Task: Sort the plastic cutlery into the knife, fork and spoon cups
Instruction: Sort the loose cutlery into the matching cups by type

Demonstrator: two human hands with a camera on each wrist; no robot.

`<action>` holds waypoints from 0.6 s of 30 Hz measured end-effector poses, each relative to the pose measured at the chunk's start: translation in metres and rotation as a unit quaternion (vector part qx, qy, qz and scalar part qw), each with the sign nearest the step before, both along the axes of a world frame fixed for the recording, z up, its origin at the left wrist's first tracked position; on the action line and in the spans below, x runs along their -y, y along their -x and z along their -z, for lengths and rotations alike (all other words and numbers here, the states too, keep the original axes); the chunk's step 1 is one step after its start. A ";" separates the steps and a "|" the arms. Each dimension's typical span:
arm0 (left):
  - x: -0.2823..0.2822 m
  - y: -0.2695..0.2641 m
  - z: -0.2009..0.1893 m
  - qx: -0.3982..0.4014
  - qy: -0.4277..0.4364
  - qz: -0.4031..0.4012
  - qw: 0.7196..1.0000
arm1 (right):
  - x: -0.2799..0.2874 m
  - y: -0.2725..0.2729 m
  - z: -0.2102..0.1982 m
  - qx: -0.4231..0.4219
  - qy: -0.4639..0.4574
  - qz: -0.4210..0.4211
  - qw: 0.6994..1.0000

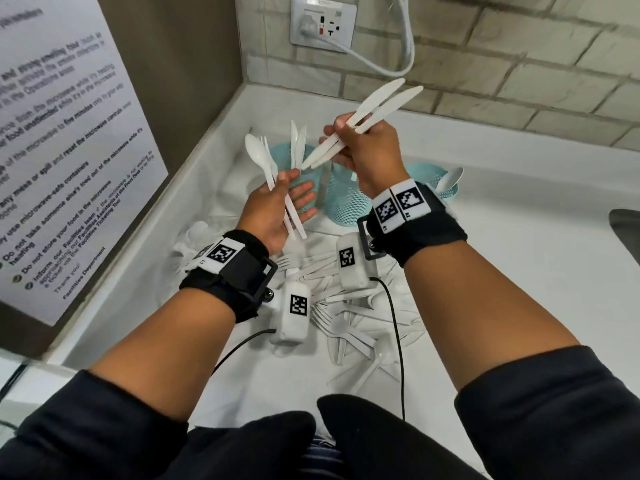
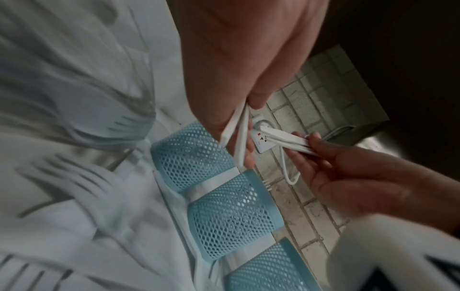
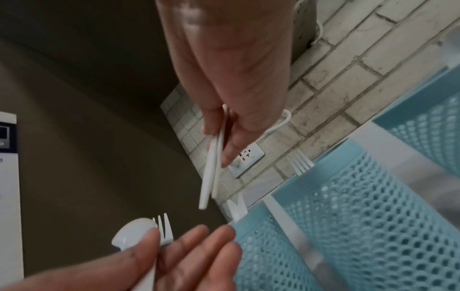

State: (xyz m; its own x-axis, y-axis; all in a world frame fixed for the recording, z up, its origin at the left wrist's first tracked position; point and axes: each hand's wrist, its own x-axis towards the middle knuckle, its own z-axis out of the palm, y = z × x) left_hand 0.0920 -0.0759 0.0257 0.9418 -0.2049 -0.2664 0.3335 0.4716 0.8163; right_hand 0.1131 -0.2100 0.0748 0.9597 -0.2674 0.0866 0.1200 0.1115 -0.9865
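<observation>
My left hand (image 1: 294, 199) pinches a white spoon (image 1: 256, 148) and a fork (image 1: 268, 150) by the handles, thumb against palm, other fingers stretched out. It hovers in front of the left blue mesh cup (image 1: 280, 149), which holds several knives. My right hand (image 1: 346, 140) grips a bunch of white knives (image 1: 381, 102), blades pointing up and to the right, above the middle cup (image 1: 346, 202). A spoon (image 1: 450, 180) stands in the right cup (image 1: 424, 171). In the right wrist view fork tines (image 3: 298, 161) stick out of the middle cup (image 3: 361, 216).
A heap of loose white forks, knives and spoons (image 1: 346, 313) lies on the white counter (image 1: 519, 271) under my wrists. A brick wall with a socket (image 1: 322, 24) and cable stands behind the cups. A notice board (image 1: 69, 150) closes the left side.
</observation>
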 end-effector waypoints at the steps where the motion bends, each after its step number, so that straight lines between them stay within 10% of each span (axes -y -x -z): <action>1: -0.001 -0.001 0.001 -0.002 0.002 -0.002 1.000 | -0.001 -0.005 -0.001 0.011 -0.006 0.025 1.000; 18: -0.017 -0.009 0.005 -0.032 0.045 0.049 0.997 | -0.022 -0.044 0.018 -0.074 0.251 0.048 0.964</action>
State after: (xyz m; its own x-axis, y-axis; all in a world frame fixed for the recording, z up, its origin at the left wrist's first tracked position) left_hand 0.1009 -0.0594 0.0208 0.8977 -0.3205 -0.3024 0.4320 0.5053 0.7470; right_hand 0.1568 -0.1878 0.0568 0.9443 -0.3159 0.0926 -0.0402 -0.3899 -0.9200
